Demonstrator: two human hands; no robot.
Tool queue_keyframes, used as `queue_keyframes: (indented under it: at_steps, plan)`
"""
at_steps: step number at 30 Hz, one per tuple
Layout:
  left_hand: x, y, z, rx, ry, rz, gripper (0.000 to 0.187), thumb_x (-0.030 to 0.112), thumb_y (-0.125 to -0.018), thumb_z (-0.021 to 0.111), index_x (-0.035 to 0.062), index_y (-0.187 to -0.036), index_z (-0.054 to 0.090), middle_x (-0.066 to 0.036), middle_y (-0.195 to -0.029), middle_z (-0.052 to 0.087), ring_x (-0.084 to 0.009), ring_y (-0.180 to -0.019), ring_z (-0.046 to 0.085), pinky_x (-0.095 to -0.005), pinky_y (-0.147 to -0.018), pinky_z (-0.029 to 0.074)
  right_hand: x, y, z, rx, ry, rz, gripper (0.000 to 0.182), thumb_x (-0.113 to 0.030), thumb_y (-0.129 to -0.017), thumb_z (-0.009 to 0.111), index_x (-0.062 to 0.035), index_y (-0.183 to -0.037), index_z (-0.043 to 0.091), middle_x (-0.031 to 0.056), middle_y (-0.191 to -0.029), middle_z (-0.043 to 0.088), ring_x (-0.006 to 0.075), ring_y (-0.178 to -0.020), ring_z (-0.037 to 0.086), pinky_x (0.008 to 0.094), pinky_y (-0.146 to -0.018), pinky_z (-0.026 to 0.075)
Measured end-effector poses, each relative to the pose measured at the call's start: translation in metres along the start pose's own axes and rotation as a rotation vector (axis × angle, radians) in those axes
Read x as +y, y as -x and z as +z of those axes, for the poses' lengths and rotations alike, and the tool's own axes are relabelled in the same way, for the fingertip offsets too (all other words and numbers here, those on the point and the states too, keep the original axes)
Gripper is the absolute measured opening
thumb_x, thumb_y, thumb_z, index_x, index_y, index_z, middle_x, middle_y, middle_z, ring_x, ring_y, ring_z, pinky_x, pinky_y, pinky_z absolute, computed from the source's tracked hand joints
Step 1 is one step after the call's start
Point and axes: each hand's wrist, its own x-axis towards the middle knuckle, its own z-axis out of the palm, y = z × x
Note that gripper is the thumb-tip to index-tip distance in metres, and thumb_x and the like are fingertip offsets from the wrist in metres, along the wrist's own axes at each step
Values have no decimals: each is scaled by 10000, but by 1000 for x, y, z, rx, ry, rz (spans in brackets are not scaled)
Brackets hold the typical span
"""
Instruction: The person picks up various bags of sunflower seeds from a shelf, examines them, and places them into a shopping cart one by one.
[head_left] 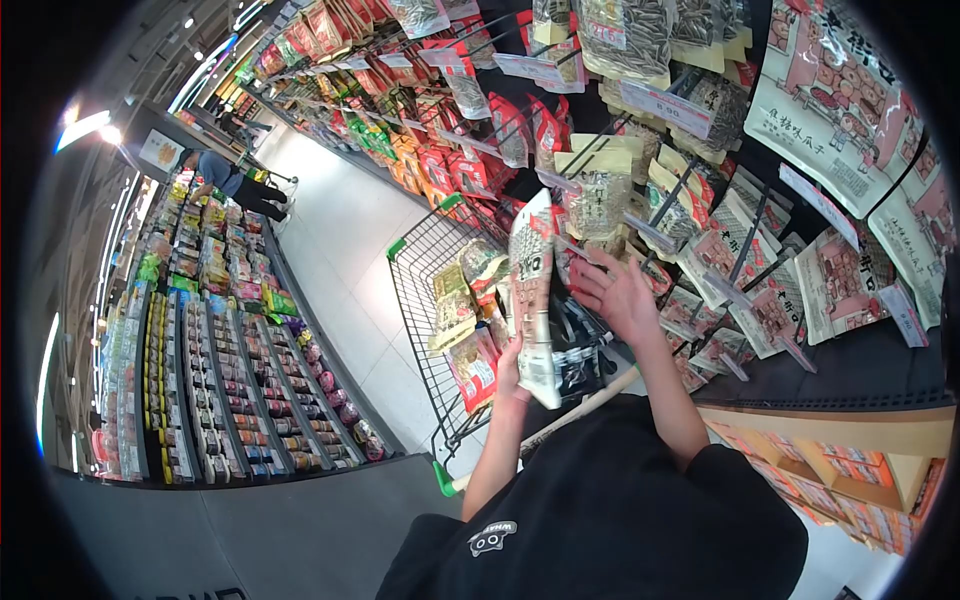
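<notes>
My left hand [511, 372] grips the lower edge of a stack of flat white snack packets [532, 290] with black and red print, held upright over the shopping cart [420, 300]. My right hand [617, 296] rests on the far side of the stack, fingers spread against the packets. Just beyond it hang rows of seed and nut bags on pegs [690, 235].
The wire cart with green trim holds several snack bags [470, 345] and has a wooden handle [580, 410]. Shelves of small jars and packets [230, 370] line the left side of the aisle. A person [232, 185] bends at a shelf far down the aisle.
</notes>
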Motion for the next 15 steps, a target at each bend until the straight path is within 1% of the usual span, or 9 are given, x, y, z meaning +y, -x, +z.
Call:
queue_keyframes:
  at_steps: [3, 5, 6, 7, 9, 12, 13, 14, 15]
  plan:
    - [-18, -7, 47, 23, -233, 71, 508, 354, -921, 489, 43, -1308, 383, -85, -1016, 578, -213, -779, 575, -353, -646, 504, 16, 7, 5, -42, 46, 39, 609, -526, -959, 275, -60, -1337, 377, 206, -1362, 427, 308, -1241, 440, 433, -1019, 356]
    - [-15, -8, 62, -200, 113, -209, 528, 377, -928, 472, 45, -1324, 365, -59, -943, 537, -190, -725, 528, -321, -600, 464, 21, 8, 5, -72, 76, 53, 586, -505, -967, 278, -62, -1338, 375, 199, -1379, 411, 300, -1263, 420, 425, -1027, 349]
    - [-13, -6, 74, -201, 126, -201, 571, 430, -921, 462, 44, -1329, 357, -44, -856, 477, -190, -704, 510, -301, -598, 439, 24, 7, 3, -82, 88, 53, 569, -489, -972, 283, -66, -1340, 374, 189, -1384, 409, 292, -1267, 416, 417, -1031, 345]
    - [-13, -4, 83, -243, 159, -185, 597, 462, -915, 456, 45, -1330, 356, -45, -900, 487, -192, -719, 511, -307, -613, 446, 25, 6, 2, -92, 101, 53, 552, -474, -978, 289, -69, -1342, 374, 180, -1389, 407, 283, -1271, 411, 409, -1034, 342]
    - [-12, -5, 90, -260, 207, -186, 606, 483, -909, 452, 43, -1318, 371, -41, -890, 485, -188, -707, 505, -309, -595, 444, 22, 5, 1, -105, 116, 44, 543, -463, -980, 295, -69, -1346, 369, 174, -1391, 407, 273, -1277, 406, 402, -1038, 336]
    - [-5, -12, 67, -162, 49, -124, 594, 485, -911, 443, 46, -1307, 384, -41, -869, 478, -193, -700, 501, -327, -578, 445, 15, 5, 5, -91, 180, 39, 547, -460, -973, 330, -67, -1352, 362, 167, -1394, 405, 267, -1281, 400, 397, -1050, 320]
    - [-3, -17, 56, -31, 43, -105, 505, 454, -907, 448, 70, -1236, 464, -32, -832, 529, -229, -629, 524, -399, -533, 445, 13, 5, 7, -82, 208, 40, 552, -461, -969, 347, -66, -1354, 360, 164, -1395, 404, 266, -1282, 398, 397, -1056, 314]
    - [0, -28, 4, 105, 1, 35, 495, 443, -890, 485, 65, -1209, 486, -42, -857, 562, -232, -655, 558, -405, -564, 479, 10, 5, 12, -113, 246, 33, 575, -470, -957, 376, -62, -1362, 352, 161, -1402, 393, 260, -1292, 382, 393, -1066, 296]
    - [9, -21, 17, 68, -4, 31, 458, 393, -888, 499, 54, -1196, 497, -61, -876, 585, -231, -697, 584, -386, -614, 498, 7, 5, 19, -144, 281, 28, 601, -479, -945, 405, -59, -1370, 344, 158, -1410, 381, 254, -1302, 367, 389, -1076, 278]
